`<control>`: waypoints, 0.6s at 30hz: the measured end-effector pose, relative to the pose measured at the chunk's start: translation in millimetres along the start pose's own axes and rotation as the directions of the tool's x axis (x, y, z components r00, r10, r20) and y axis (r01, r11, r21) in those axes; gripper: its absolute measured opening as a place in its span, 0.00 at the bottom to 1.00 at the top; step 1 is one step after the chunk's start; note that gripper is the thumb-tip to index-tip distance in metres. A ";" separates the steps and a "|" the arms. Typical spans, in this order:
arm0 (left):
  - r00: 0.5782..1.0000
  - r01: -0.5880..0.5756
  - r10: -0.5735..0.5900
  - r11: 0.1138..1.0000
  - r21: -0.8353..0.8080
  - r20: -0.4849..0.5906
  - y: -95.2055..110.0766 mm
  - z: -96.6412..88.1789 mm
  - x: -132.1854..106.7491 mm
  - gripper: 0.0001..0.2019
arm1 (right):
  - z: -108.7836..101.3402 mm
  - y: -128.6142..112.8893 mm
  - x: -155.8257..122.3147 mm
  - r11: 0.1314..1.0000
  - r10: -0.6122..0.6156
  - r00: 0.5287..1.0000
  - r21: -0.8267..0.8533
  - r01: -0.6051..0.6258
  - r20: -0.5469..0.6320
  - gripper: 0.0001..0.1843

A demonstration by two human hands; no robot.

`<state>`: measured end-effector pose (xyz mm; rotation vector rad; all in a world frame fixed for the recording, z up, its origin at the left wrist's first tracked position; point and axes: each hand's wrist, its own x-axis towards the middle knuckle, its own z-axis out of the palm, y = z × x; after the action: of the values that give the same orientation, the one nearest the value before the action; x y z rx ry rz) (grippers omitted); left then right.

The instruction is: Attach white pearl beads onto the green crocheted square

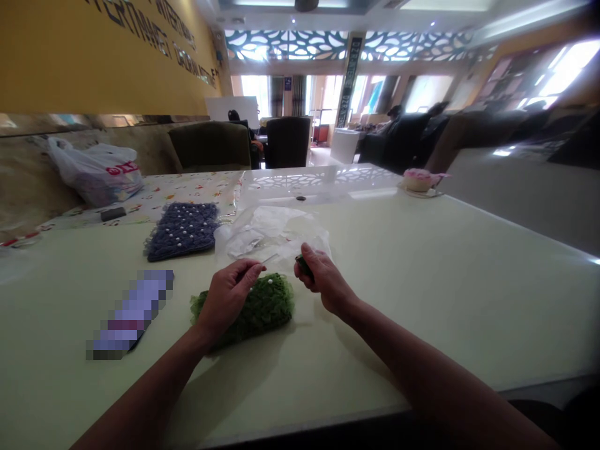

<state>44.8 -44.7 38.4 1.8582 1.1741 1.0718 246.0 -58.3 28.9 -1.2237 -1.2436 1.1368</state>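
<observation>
A green ruffled fabric piece (269,306) with white pearl beads lies on the table in front of me. My left hand (229,290) is above it, fingers pinched on a thin pale strand (269,258) whose kind is unclear. To the right, my right hand (323,275) is closed around a small dark green lighter (304,265), with the thumb over its top end. The hands are apart, and the left one hides part of the green piece. Behind them is a crumpled clear plastic bag (276,228) with small bits in it.
A dark blue ruffled piece with pearls (185,228) lies at the left, with a blurred-out phone-like object (135,312) nearer me. Farther back are a small dark block (113,214), a white carrier bag (100,172) and a pink flower cup (419,180). Chairs and people are beyond.
</observation>
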 end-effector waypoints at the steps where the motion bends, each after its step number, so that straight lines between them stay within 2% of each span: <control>1: 0.999 0.007 -0.007 1.000 -0.003 -0.035 -1.5 -3.1 2.6 0.15 | -2.1 0.5 4.7 0.996 -0.054 0.998 -0.066 0.053 -0.012 0.30; 3: 0.995 -0.001 0.000 1.000 -0.005 -0.102 -5.8 -9.1 8.3 0.15 | -4.5 0.3 18.2 0.940 -0.162 0.986 -0.298 0.165 0.032 0.25; 5: 0.987 -0.027 0.025 1.000 -0.010 -0.160 -11.5 -14.0 13.6 0.15 | -2.3 -1.7 36.0 0.774 -0.209 0.968 -0.581 0.252 0.141 0.16; 7: 0.977 -0.051 0.044 0.998 -0.026 -0.208 -17.4 -17.5 17.7 0.14 | 5.7 -4.3 56.1 0.591 -0.197 0.955 -0.750 0.297 0.224 0.10; 9: 0.968 -0.071 0.056 0.996 -0.050 -0.246 -22.2 -20.2 20.8 0.14 | 18.7 -5.7 76.7 0.502 -0.192 0.946 -0.802 0.325 0.263 0.08; 14: 0.952 -0.115 0.080 0.988 -0.101 -0.295 -28.1 -24.5 24.9 0.14 | 60.5 1.9 125.7 0.402 -0.141 0.940 -0.850 0.340 0.309 0.10; 18: 0.952 -0.126 0.083 0.984 -0.128 -0.294 -30.7 -23.9 25.4 0.13 | 88.8 16.2 159.1 0.356 -0.101 0.939 -0.869 0.343 0.329 0.14</control>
<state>18.7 -7.4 29.4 1.7062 1.1314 1.4880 162.0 103.6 15.5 -1.6466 -2.3240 0.2533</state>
